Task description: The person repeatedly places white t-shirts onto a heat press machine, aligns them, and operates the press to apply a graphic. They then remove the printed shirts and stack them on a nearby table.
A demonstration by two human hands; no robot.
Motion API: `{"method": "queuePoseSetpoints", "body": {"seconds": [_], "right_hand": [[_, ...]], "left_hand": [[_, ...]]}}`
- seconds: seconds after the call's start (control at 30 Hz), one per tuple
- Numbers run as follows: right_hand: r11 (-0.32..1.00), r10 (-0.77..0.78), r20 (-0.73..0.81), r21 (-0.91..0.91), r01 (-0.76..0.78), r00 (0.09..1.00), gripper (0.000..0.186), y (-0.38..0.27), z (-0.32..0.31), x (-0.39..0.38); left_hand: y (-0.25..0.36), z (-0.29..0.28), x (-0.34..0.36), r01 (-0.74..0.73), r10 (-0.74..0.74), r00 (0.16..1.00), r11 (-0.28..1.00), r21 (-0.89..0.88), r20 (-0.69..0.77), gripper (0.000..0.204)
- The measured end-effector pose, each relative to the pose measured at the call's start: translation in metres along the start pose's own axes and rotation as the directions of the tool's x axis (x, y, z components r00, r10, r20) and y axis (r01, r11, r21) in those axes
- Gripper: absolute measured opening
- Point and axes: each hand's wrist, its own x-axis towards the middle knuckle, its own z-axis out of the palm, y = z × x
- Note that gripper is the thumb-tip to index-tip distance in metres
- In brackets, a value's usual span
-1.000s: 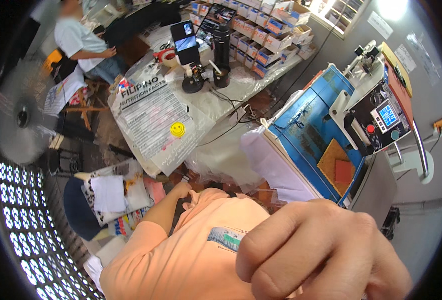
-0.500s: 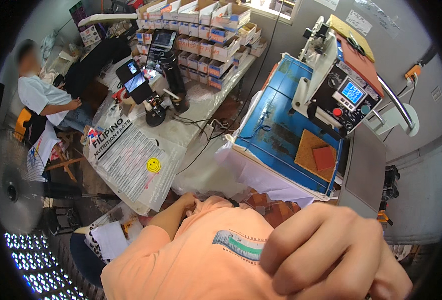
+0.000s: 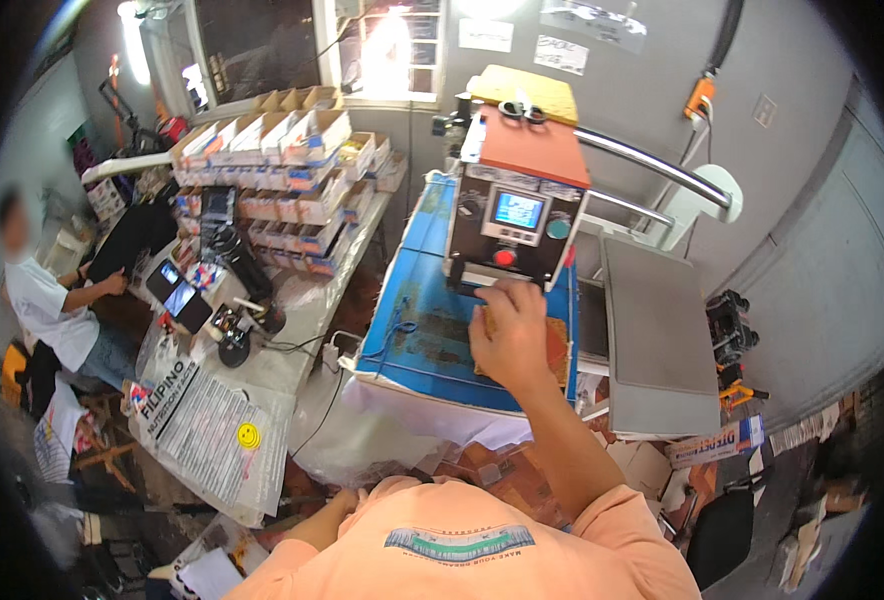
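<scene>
My right hand (image 3: 512, 335) reaches forward to the heat press, its fingers bent around the lower edge of the black handle (image 3: 474, 277) below the control box (image 3: 474, 222). A lit screen (image 3: 518, 211) and a red button (image 3: 505, 258) are on the box's front. Under my hand, a brown pad with a reddish square (image 3: 557, 345) lies on the blue press bed (image 3: 417, 375), partly covered by the hand. My left hand (image 3: 344, 502) is low beside my orange shirt; its fingers are mostly hidden.
On the left table stand a phone on a holder (image 3: 179, 298), a black tumbler (image 3: 237, 265) and stacked boxes (image 3: 292, 185). A printed plastic sheet (image 3: 212, 440) hangs over its front. Another person (image 3: 57, 290) is at far left. A grey panel (image 3: 659, 330) stands right of the press.
My right hand has gone from close in front of the camera out to the press handle. The view has turned toward the press. My left hand stays low near my shirt.
</scene>
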Motion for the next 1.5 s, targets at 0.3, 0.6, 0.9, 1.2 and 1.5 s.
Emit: {"method": "queuePoseSetpoints", "body": {"seconds": [0.3,0.6,0.9,1.2,1.5], "right_hand": [[0.981,0.104,0.076,-0.17,-0.09,0.992,0.022,0.001,-0.005,0.078],[0.901,-0.016,0.158,-0.426,0.083,0.987,0.021,-0.007,0.011,0.1],[0.937,0.066,-0.155,-0.331,-0.114,0.986,0.023,-0.001,0.054,0.078],[0.932,0.029,-0.159,-0.352,-0.084,0.987,0.025,0.016,0.064,0.06],[0.94,0.102,-0.198,-0.301,-0.16,0.975,0.025,0.01,0.063,0.06]], "left_hand": [[0.019,-0.017,0.001,0.156,-0.164,0.986,0.972,-0.174,-0.03,0.029],[0.192,-0.16,-0.044,-0.339,0.11,0.489,0.938,-0.072,-0.866,0.028],[0.31,-0.525,-0.015,-0.399,0.09,-0.103,0.909,0.124,-0.991,0.035],[0.317,-0.619,0.0,-0.314,-0.313,0.113,0.889,-0.332,-0.943,0.062],[0.332,-0.568,-0.003,-0.42,0.143,-0.317,0.865,0.274,-0.938,0.031]]}}
